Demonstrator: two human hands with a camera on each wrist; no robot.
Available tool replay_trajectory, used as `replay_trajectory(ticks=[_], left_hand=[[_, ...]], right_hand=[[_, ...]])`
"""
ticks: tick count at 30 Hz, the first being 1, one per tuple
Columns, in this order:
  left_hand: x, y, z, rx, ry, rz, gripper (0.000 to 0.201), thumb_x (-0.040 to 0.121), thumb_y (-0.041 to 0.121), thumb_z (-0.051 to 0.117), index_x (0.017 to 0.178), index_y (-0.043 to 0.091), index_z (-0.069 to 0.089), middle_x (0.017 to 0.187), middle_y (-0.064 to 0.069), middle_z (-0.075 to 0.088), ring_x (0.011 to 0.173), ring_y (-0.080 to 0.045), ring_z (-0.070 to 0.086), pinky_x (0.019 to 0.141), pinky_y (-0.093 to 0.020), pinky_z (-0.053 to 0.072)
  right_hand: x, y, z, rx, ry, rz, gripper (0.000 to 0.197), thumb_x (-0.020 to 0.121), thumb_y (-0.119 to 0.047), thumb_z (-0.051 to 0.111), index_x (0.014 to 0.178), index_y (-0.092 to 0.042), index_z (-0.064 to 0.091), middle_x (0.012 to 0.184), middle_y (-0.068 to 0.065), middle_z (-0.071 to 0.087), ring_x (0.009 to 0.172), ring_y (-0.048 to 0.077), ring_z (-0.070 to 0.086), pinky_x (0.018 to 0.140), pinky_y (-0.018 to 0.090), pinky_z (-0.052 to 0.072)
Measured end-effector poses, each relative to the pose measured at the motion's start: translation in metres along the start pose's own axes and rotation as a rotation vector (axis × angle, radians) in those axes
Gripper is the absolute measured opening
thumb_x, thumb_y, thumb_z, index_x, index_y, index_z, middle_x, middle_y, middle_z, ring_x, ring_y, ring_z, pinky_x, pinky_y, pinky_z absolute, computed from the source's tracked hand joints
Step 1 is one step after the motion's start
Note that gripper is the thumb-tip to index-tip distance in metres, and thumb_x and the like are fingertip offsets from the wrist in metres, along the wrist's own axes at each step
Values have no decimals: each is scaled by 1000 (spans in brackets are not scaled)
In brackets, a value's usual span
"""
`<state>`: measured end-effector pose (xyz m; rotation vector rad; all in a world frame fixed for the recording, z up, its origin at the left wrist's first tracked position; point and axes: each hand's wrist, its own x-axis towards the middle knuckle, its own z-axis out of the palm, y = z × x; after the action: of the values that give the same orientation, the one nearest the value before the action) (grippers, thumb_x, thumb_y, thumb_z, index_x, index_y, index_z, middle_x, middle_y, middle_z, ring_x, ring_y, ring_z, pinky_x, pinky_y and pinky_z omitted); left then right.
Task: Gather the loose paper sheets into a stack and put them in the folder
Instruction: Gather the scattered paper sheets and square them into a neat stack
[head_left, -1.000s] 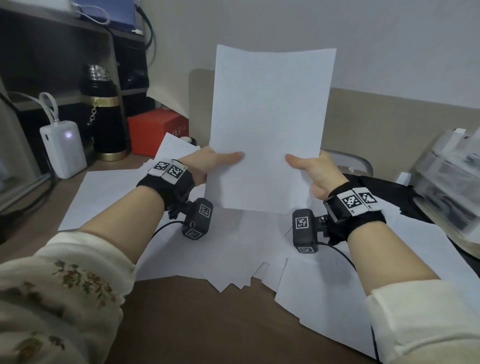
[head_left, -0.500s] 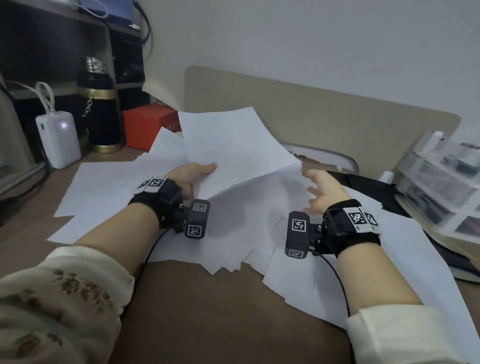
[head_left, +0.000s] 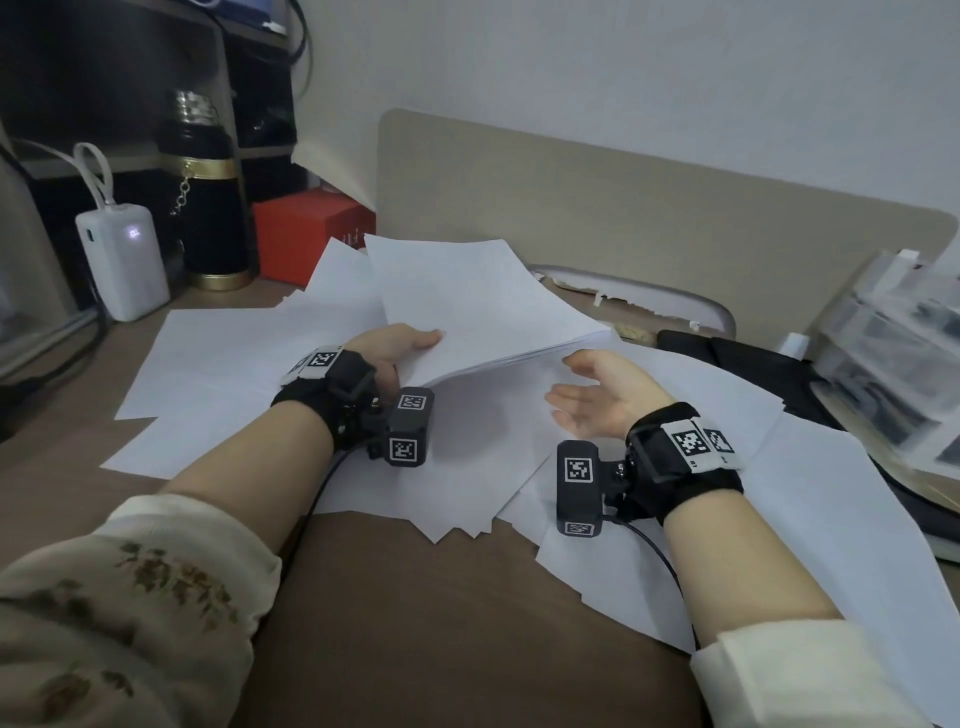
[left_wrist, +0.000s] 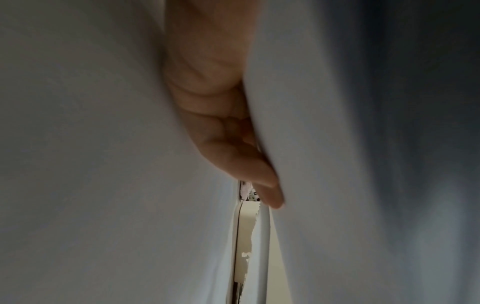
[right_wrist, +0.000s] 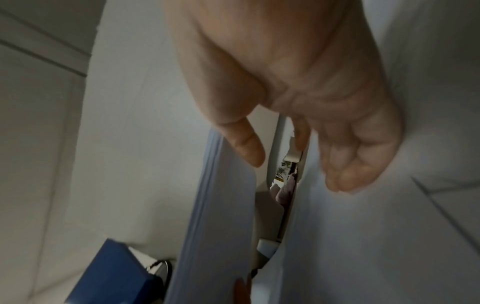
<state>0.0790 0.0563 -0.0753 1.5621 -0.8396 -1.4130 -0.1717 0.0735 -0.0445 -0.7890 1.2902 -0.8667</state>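
My left hand (head_left: 402, 351) grips the near-left corner of a thin stack of white sheets (head_left: 467, 296), thumb on top, fingers (left_wrist: 241, 156) underneath; the stack tilts up toward the left, its far right corner low over the pile. Many loose sheets (head_left: 467, 441) lie scattered over the brown desk (head_left: 441, 623). My right hand (head_left: 592, 400) hovers over the loose sheets to the right of the stack, palm turned left, fingers (right_wrist: 350, 170) relaxed and holding nothing. The stack's edge (right_wrist: 205, 205) shows beside that hand's thumb. A dark folder-like item (head_left: 753, 364) lies at the right, partly under paper.
At the left stand a white power bank (head_left: 122, 260), a black and gold flask (head_left: 205, 202) and a red box (head_left: 311, 234). A beige panel (head_left: 623, 218) closes the back. Clear plastic drawers (head_left: 893, 353) sit at the right edge.
The stack, held upright by both hands, came down flat toward the pile. My right hand let go of it and drew back, open. The left hand keeps its hold.
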Motion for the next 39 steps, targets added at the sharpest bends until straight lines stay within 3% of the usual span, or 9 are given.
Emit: replay_trajectory(ticks=[3,8,13,17,21,26,31,35,39], left_hand=[[29,-5,-8,-29,-6,-2,70,41,42,95,96,9,69,103,-13,67,100,-34,60,107,-53,38],[-5,2,5,-99,10,27,15,92,23,64,88,8,64,62,-7,70,51,-23,66,63,-34,55],[-5,2,7,-126,-18,23,17,96,22,58,86,9,62,57,-4,68,44,-19,65,58,-31,52],[-9,3,8,-130,-34,27,16,96,22,57,87,10,62,58,-3,69,50,-20,65,63,-32,50],[-12,4,7,-138,-29,32,15,95,22,59,90,9,63,63,-5,70,55,-22,66,70,-34,50],[-17,5,10,-154,-33,36,16,96,20,57,85,8,62,60,-5,70,46,-19,66,69,-35,50],[-20,5,9,-194,-4,44,15,89,24,67,95,10,65,66,-5,71,60,-24,66,71,-34,52],[-22,8,9,-245,-55,40,16,92,25,63,89,10,64,63,-6,70,48,-22,66,58,-32,55],[-25,13,9,-331,-102,75,17,96,22,57,90,8,64,66,-8,71,51,-23,68,46,-33,56]], right_hand=[[3,-4,7,-341,81,-75,31,91,-25,58,122,-18,54,126,9,59,106,20,56,78,34,42],[10,-4,14,-752,112,-153,40,90,-28,60,127,-17,50,125,5,56,106,20,58,73,33,45],[8,-1,17,-791,59,-163,34,90,-28,60,122,-18,53,119,0,58,78,11,67,63,24,40],[7,-1,17,-855,76,-191,21,90,-25,58,106,-11,59,85,3,59,57,13,48,48,19,34],[10,4,18,-842,62,-188,19,86,-30,58,88,-12,60,75,10,53,59,21,43,61,28,33],[8,6,22,-783,-65,-175,39,97,-45,48,69,-17,48,58,1,38,47,15,29,48,25,21],[12,7,18,-509,-151,-165,18,91,-35,60,96,-18,62,67,0,48,46,11,36,47,22,26],[18,8,7,-516,-58,-141,34,86,-22,70,115,-10,59,102,6,51,56,15,36,41,20,26],[24,2,-1,-493,73,-230,13,88,-13,66,84,-10,54,82,11,49,52,16,36,34,17,21]])
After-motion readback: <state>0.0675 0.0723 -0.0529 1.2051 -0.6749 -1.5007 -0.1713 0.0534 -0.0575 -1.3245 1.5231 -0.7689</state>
